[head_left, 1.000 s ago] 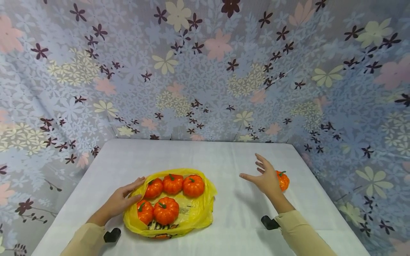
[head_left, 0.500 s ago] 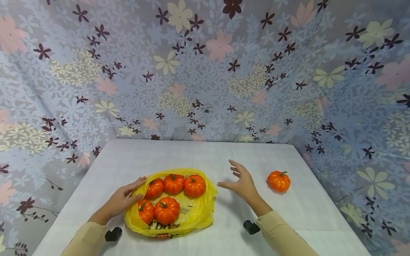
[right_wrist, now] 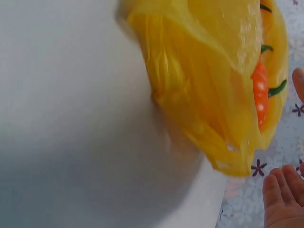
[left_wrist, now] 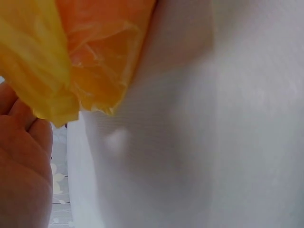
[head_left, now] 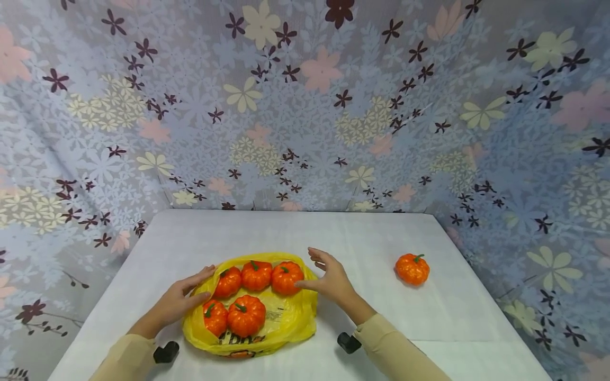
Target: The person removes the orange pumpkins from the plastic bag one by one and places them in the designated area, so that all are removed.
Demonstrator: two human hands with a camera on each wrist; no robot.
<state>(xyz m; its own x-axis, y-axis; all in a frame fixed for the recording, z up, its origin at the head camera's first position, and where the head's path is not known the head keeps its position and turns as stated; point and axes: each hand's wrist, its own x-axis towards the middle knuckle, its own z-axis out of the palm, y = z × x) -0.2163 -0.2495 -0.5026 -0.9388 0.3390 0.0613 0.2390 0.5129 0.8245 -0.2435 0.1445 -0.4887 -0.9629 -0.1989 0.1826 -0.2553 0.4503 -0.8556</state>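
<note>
A yellow plastic bag [head_left: 297, 312] lies on the white table with its mouth spread wide. Several small orange pumpkins with green stems sit inside, among them a front pumpkin [head_left: 246, 316] and a back-right pumpkin [head_left: 287, 278]. At the bag's left rim, my left hand [head_left: 173, 304] rests with fingers extended and thumb over the edge. My right hand [head_left: 333, 283] is at the bag's right rim, fingers spread and thumb reaching over it near the back-right pumpkin. Contact there cannot be told. The right wrist view shows those fingers [right_wrist: 282, 192] straight, beside the yellow plastic.
One more orange pumpkin [head_left: 412, 270] stands alone on the right side of the white table [head_left: 362, 233]. Behind and on both sides hangs a flowered curtain [head_left: 305, 116]. A black wrist-camera piece [head_left: 349, 343] sits under the right wrist, another [head_left: 166, 352] under the left.
My right hand has moved left from beside the lone pumpkin to the bag's right rim, uncovering that pumpkin. My left hand and the pumpkins in the bag have stayed put.
</note>
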